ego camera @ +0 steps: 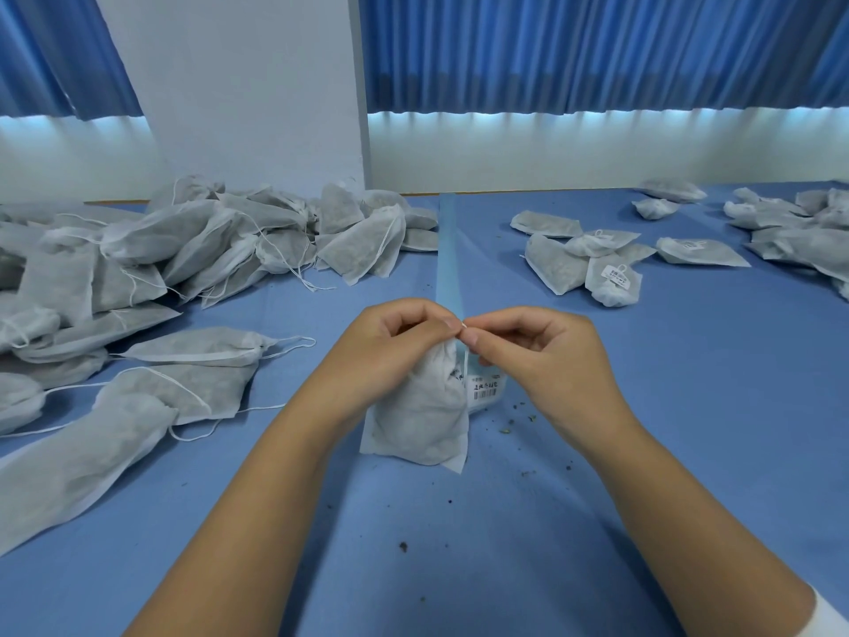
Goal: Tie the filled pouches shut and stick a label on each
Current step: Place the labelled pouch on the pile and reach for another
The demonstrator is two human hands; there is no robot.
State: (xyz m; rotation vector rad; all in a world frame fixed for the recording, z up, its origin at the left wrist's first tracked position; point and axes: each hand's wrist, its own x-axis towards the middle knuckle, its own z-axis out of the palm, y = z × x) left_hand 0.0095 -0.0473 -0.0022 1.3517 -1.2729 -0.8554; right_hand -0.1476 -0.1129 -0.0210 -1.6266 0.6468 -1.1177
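Item: pouch [418,420], filled, white mesh. Stands upright at near centre of the bench [459,567], long axis vertical, gathered neck uppermost, base touching the bench.

Left hand [395,342]: fingers curled round the neck, holding the pouch upright; the body of the pouch hangs directly beneath this hand.

Right hand [528,351]: just right of the neck, thumb and forefinger pinching the drawstring [464,325] at the point where the two hands meet. Whether a knot is already formed cannot be told.

Key relation: the drawstring end lies between the fingertips of both hands, above the neck; judged, the tie depends on pulling it sideways while the left hand steadies the neck.

Label [488,389]: white, barcoded, just right of and behind the pouch, under the right hand, on a pale blue backing strip [448,255] running far.

Other stock: heap of untied pouches [193,250], left; labelled pouches [613,280], far right; crumbs [514,418] near the label.
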